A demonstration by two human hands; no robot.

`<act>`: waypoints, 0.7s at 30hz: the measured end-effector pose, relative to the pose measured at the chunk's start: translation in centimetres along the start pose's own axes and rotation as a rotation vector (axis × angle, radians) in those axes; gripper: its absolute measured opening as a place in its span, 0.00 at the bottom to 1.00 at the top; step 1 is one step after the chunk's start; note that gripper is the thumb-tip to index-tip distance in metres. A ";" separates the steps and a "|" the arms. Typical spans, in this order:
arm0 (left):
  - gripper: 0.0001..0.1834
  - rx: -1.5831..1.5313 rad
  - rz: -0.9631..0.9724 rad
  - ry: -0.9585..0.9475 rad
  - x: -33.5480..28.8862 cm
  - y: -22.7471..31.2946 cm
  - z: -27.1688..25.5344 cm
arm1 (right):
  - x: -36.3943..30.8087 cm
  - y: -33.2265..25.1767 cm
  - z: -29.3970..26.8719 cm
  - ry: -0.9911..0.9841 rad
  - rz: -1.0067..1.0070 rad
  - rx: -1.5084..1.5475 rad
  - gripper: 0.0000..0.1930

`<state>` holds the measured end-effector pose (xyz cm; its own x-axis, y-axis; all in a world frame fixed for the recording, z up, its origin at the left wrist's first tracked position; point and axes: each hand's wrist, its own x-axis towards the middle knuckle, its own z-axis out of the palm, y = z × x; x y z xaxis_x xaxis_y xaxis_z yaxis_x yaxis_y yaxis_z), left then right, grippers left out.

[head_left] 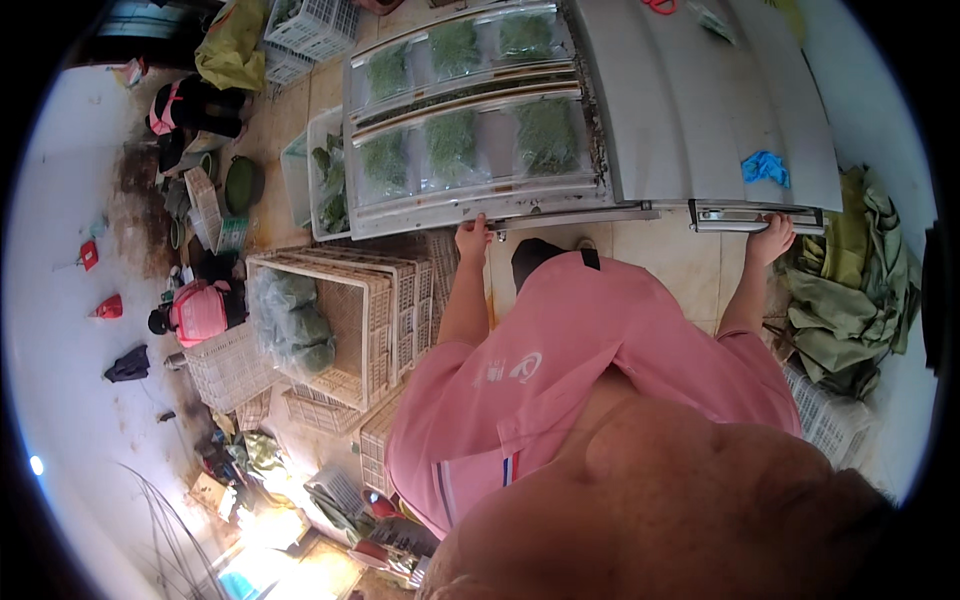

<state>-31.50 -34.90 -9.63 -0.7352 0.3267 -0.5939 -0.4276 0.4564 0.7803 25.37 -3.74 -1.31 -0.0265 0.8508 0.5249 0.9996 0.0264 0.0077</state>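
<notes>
A large metal packing machine (625,195) stands before me. On its uncovered left bed (440,200), clear bags of thin green vegetable (451,142) lie flat in two rows, mouths along the long bars. A grey metal lid (690,110) covers the right half. My left hand (473,240) is closed on the bed's front edge, thumb on top and the other fingers partly hidden. My right hand (772,240) is closed around the bar-like front handle (735,222) at the machine's right end. A crumpled blue glove or cloth (765,168) lies on the lid above that hand.
Left of the machine stand a pale crate (330,228) with greens and stacked plastic baskets (380,330), one holding filled bags (290,320). Two people in pink (200,312) work farther left. Green sacks (850,320) lie at right. Red scissors (660,6) rest at the lid's far edge.
</notes>
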 end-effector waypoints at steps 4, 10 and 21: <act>0.22 -0.008 0.000 0.000 -0.2 -0.1 -0.4 | 0.3 -0.5 0.0 -0.003 -0.024 0.030 0.10; 0.19 -0.010 0.044 -0.032 -0.7 0.2 0.5 | 0.3 0.0 0.1 -0.020 0.035 0.055 0.07; 0.21 0.079 0.107 -0.022 0.1 -0.4 0.7 | 0.7 -1.6 -2.1 0.000 0.112 0.132 0.08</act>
<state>-31.09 -34.48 -10.12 -0.7620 0.3948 -0.5133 -0.3044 0.4812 0.8220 23.82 -4.29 0.82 0.0853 0.8521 0.5163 0.9866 0.0001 -0.1632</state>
